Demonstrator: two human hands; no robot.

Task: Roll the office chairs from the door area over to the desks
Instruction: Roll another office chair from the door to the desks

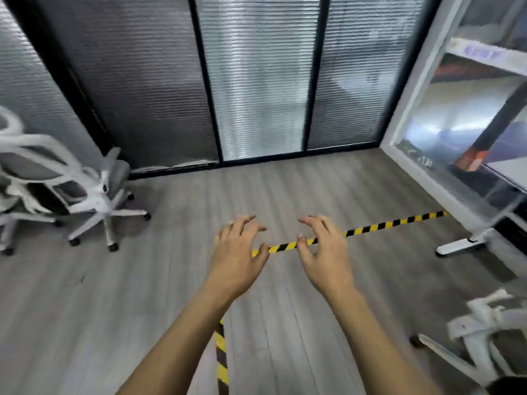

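My left hand point(239, 252) and my right hand point(325, 249) reach out side by side over the grey wood floor, palms down, fingers spread and slightly curled, holding nothing. A white office chair with a grey mesh seat point(94, 189) stands at the far left on its five-star wheeled base, well away from both hands. Part of a second white chair frame point(11, 178) shows behind it at the left edge. At the lower right, the white base of another chair point(482, 337) pokes into view, blurred.
Yellow-and-black hazard tape point(393, 223) runs across the floor under my hands, and another strip point(222, 357) runs toward me. Glass partitions with grey blinds point(256, 81) close off the far side. A white-framed glass wall point(422, 89) and a white desk foot point(459, 246) stand at the right.
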